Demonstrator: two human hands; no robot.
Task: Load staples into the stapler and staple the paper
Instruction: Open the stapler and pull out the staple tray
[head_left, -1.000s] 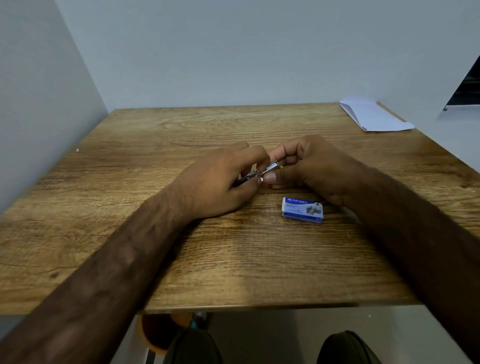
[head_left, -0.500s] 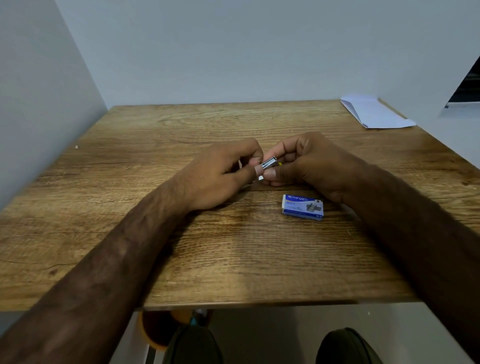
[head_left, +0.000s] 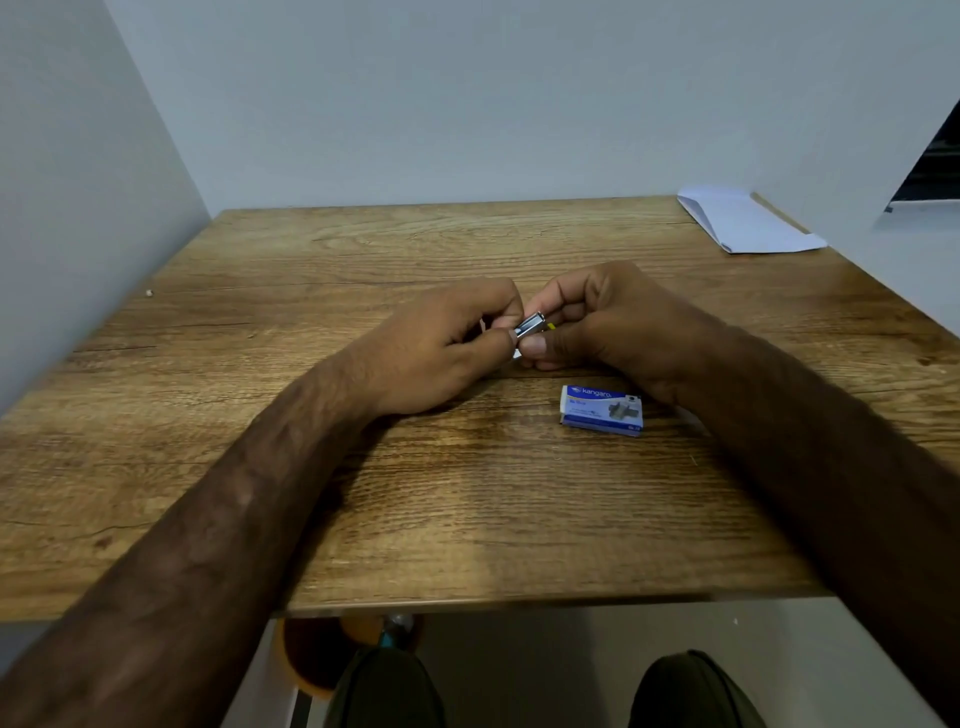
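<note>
— Where's the stapler (head_left: 531, 326)?
— Mid-tabletop (head_left: 467, 509), pinched between both hands and held just above the wood. Small and silver, mostly hidden; only a short metal stretch with a yellow fleck shows.

— Long axis?
— Runs roughly left to right, the right end tipped a little away and up. Left hand (head_left: 436, 353) on the near-left end, right hand (head_left: 618, 327) on the far-right end.

— Fingers?
— Both sets curled tight around the stapler. Left thumb and forefinger nipped on the metal end; right thumb pressed under it, other fingers (head_left: 558, 299) folded over the top. Nothing else in either hand, as far as can be made out.

— Open for loading or closed?
— Cannot tell; tray and any staples inside hidden by the knuckles.

— Staple box (head_left: 601, 410)?
— Blue and white, lying flat, just nearer than the right hand and beside the right wrist, not touching the stapler. Looks shut; contents unseen. Right hand plainly nearer to it.

— Paper (head_left: 748, 221)?
— White folded sheets at the far right corner, well apart from both hands. Nearer the right arm too.

— Likely step?
— Probably working the stapler open or shut around loading; stapling not yet done.
</note>
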